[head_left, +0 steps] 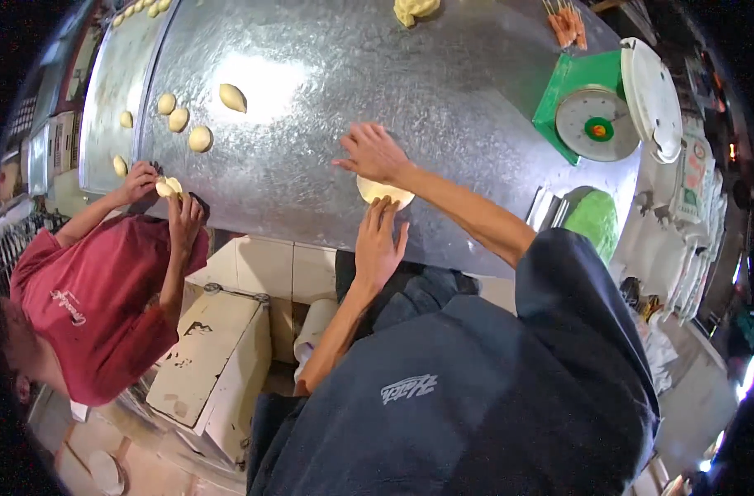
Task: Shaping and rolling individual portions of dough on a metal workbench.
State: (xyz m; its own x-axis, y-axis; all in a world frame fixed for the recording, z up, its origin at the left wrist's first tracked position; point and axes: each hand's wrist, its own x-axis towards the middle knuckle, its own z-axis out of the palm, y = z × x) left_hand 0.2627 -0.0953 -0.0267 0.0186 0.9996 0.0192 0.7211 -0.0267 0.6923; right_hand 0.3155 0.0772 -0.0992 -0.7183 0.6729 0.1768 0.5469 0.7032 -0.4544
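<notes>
Head view, left hand [378, 244] and right hand [373, 154], fingers released flat, pressing dough disc [385, 193], metal table [327, 74].

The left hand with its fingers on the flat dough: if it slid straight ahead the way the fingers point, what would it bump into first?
Probably the right hand, which lies across the far edge of the flat dough just beyond the left hand.

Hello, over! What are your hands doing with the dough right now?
Left hand and right hand flat, pressing dough disc. Disc on metal table. Nothing in the way; co-worker's hands apart.
</notes>
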